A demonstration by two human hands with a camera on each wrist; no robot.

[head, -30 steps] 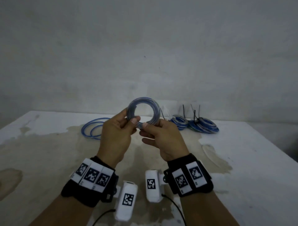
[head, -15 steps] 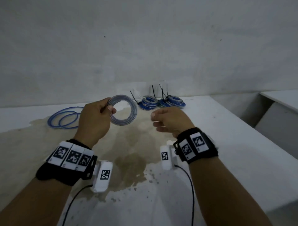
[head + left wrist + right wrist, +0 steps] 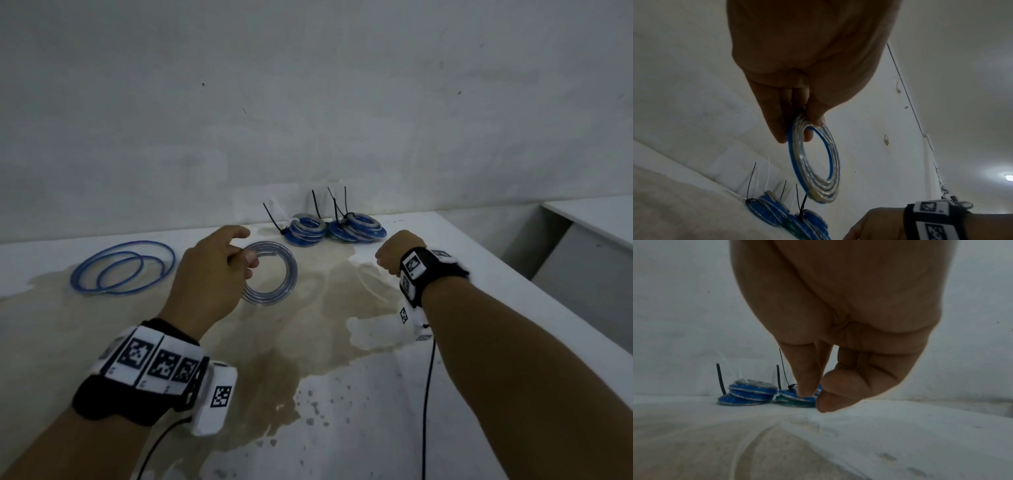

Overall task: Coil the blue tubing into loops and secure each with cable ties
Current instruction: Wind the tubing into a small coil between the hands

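Above table point(image 3: 462, 274) | left hand point(image 3: 209, 274) pinches coil point(image 3: 274, 277) | blue-edged, clear, untied

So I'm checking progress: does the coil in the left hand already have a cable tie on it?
No: the coil pinched by the left hand shows bare tubing all round.

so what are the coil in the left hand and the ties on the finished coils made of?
Coil: looks like flexible clear plastic tubing with a blue stripe, glossy; the wall shows through it and it glints. Cable ties: likely stiff black plastic, matte; their thin tails stand upright unsupported. Neither can be confirmed by look alone.
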